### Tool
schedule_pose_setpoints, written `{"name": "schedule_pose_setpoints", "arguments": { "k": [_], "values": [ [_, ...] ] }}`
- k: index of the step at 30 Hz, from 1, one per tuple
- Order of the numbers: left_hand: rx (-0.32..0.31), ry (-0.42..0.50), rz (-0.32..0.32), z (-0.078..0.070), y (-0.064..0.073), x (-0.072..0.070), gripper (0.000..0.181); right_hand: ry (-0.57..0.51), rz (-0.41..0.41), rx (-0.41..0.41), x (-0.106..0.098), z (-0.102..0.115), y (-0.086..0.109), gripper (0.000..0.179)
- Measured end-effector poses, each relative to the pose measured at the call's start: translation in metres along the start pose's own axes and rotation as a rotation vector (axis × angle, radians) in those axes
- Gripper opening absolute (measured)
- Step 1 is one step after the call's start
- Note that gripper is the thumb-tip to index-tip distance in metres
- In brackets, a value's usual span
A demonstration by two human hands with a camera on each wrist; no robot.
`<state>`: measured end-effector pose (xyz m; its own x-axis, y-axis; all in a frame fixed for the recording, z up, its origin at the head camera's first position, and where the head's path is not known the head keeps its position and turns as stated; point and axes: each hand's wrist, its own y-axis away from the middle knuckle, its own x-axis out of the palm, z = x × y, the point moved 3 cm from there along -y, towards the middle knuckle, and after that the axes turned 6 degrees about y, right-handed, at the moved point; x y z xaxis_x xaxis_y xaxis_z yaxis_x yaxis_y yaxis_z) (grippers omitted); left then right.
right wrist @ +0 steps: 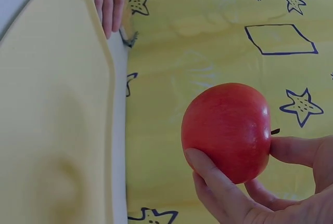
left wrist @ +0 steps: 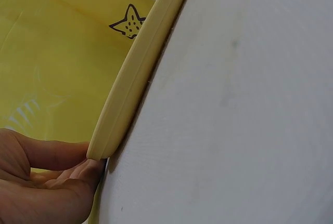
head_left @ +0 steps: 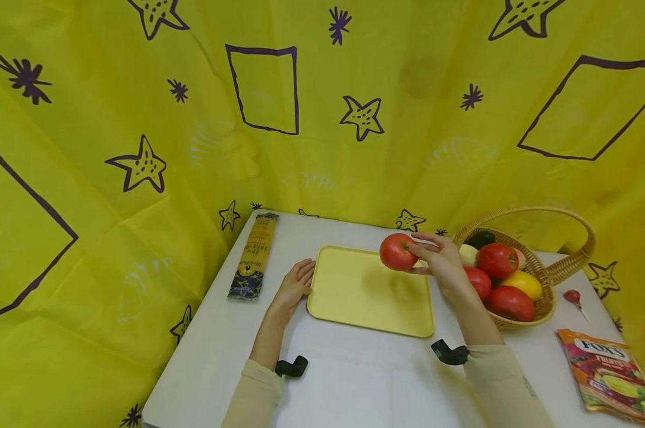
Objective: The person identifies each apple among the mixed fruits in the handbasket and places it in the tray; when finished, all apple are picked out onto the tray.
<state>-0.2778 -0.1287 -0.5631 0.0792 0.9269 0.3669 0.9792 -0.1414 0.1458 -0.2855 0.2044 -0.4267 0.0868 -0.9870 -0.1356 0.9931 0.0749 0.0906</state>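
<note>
Above the far right of the tray (head_left: pixel 365 297), grips an apple (head_left: pixel 396 252) in right fingers (right wrist: pixel 213 177), touches the left rim (head_left: pixel 309 300) with straight left fingers (right wrist: pixel 107 13); could send the apple rolling by releasing too high.

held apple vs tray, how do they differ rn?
Shape: the apple is round, while the tray is a flat rectangle with rounded corners.
Colour: the apple is red; the tray is pale yellow.
Size: the apple is much smaller than the tray.
Support: the right hand holds the apple up in the air, while the tray lies on the white table.
Shared: a hand touches each, the left hand being at the tray's edge.
</note>
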Motion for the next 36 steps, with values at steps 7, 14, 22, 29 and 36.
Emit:
{"name": "schedule_pose_setpoints", "arguments": {
  "k": [7,14,22,29,36],
  "values": [
    [0.002,-0.004,-0.002,0.0,-0.001,0.001,0.092,0.039,0.02,0.034,0.01,-0.005,-0.008,0.056],
    [-0.001,-0.009,0.002,-0.001,0.001,0.002,0.091,0.067,0.037,0.056,0.018,-0.013,-0.015,0.056],
    [0.007,-0.014,0.013,0.0,0.001,0.0,0.089,0.066,0.032,0.075,0.028,-0.023,-0.025,0.056],
    [0.024,0.012,0.004,0.001,0.001,0.002,0.092,0.071,0.04,0.088,0.036,-0.03,-0.031,0.054],
    [0.022,0.006,-0.001,0.001,0.0,0.001,0.092,0.068,0.046,0.098,0.047,-0.034,-0.036,0.053]
  ]
}}
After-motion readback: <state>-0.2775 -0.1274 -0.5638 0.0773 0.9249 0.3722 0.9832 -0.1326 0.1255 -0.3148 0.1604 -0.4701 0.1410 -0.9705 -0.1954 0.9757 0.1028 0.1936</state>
